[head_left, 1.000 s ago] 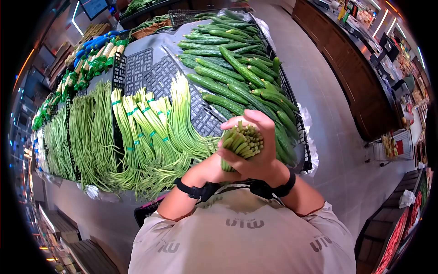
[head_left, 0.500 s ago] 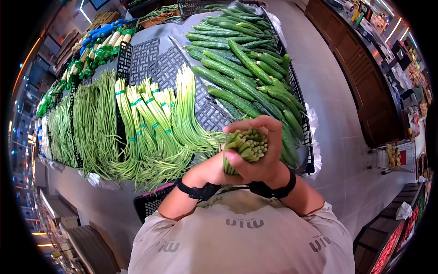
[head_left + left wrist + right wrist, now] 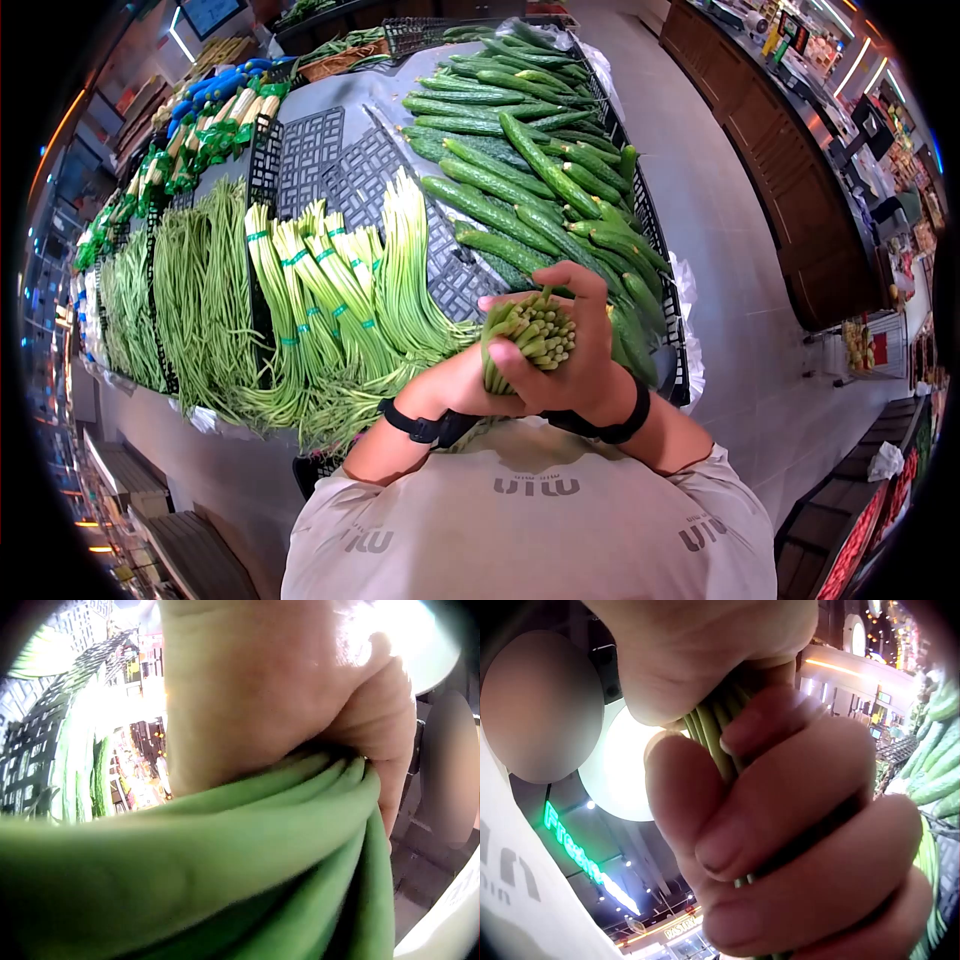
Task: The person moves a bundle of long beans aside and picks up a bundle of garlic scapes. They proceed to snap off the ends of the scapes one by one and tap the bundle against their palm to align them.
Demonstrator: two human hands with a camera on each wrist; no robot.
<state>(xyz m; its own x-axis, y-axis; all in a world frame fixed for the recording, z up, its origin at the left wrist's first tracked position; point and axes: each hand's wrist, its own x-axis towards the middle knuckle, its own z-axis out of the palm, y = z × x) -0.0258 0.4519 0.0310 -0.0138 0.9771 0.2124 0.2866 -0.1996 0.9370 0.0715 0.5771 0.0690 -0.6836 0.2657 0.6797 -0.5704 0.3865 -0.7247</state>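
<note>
In the head view, a bundle of green stems (image 3: 540, 332) stands cut ends up in front of the chest. My right hand (image 3: 582, 352) grips it from the right, thumb and fingers around the upper part. My left hand (image 3: 462, 382) holds the bundle lower and from the left, partly hidden behind it. Thick green stems (image 3: 187, 862) cross the left wrist view under a palm (image 3: 262, 690). Curled fingers (image 3: 802, 817) wrap the stems (image 3: 712, 731) in the right wrist view; whose fingers they are is hard to tell.
Banded bunches (image 3: 330, 275) and loose long beans (image 3: 205, 290) lie left of the hands on the display. Cucumbers (image 3: 510, 180) fill its right side, by a black crate edge (image 3: 650, 215). A wooden counter (image 3: 760, 150) and a shopping cart (image 3: 880, 345) stand farther right.
Both hands keep their grip on the bundle, which has moved slightly down and left since the half-second-old frame. The head view has shifted a little.
</note>
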